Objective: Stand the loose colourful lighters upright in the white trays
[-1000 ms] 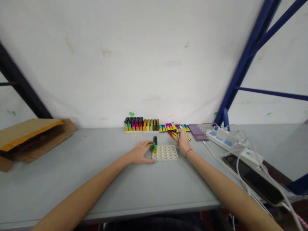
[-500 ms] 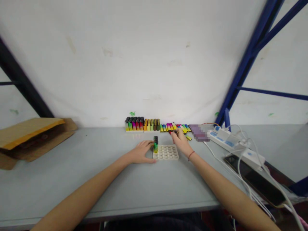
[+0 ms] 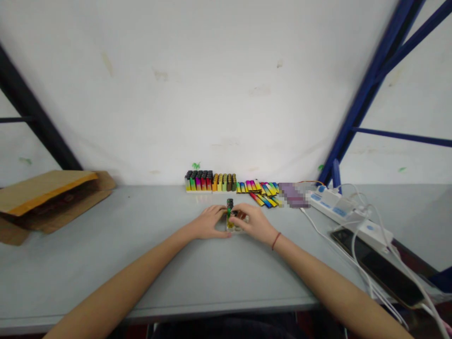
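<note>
A small white tray with round holes (image 3: 241,230) lies on the table in front of me, mostly covered by my right hand. My left hand (image 3: 209,223) grips its left end, thumb at the front corner and fingers behind. Upright lighters (image 3: 230,203), green and yellow with dark tops, stand in the tray's left column. Over the tray, just right of them, my right hand (image 3: 254,221) pinches a lighter (image 3: 233,213); its dark top shows, while its body is largely hidden by the fingers.
At the wall stand trays of upright lighters, one dark-topped (image 3: 198,181) and one yellow to brown (image 3: 224,182). Loose colourful lighters (image 3: 265,200) lie beside them. Rightward are a pixelated purple item (image 3: 292,194), a power strip (image 3: 339,207) with cables and a phone (image 3: 377,266); leftward, a cardboard box (image 3: 52,193).
My right hand has moved from the loose lighters at the back toward me and left, over the tray, bringing a lighter along. My left hand stays at the tray's left end.
</note>
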`<control>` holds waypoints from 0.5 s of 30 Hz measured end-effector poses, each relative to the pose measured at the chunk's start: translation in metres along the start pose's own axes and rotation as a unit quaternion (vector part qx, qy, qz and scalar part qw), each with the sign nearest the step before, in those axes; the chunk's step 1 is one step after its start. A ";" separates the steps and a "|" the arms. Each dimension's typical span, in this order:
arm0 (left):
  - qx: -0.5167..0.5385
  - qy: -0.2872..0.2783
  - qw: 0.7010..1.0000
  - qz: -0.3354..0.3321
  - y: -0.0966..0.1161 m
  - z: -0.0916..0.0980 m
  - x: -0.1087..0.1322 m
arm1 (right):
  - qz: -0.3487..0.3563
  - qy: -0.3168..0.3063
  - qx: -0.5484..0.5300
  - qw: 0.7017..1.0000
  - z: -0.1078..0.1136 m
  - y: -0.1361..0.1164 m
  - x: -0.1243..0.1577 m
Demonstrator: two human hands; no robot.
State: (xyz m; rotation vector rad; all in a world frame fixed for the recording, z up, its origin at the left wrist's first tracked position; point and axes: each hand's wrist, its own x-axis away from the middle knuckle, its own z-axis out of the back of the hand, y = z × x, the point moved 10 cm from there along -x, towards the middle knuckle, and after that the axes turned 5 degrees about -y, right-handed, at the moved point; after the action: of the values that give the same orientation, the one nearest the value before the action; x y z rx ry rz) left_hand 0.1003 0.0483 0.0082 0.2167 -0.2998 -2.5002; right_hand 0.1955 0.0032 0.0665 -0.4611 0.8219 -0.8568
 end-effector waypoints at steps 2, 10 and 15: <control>0.002 -0.001 1.000 0.001 -0.001 0.000 0.000 | -0.001 -0.005 0.028 1.000 -0.004 -0.001 0.001; -0.004 0.000 1.000 -0.001 0.000 0.001 -0.001 | 0.011 0.030 0.146 0.989 0.011 -0.004 -0.003; -0.011 -0.015 1.000 0.011 -0.001 0.001 0.000 | -0.142 0.046 0.344 0.927 0.044 0.054 -0.005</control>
State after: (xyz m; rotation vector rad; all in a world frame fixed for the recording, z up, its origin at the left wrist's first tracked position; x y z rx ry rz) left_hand 0.1001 0.0491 0.0086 0.1669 -0.2842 -2.4850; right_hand 0.2544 0.0404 0.0603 0.0903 0.4921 -1.3728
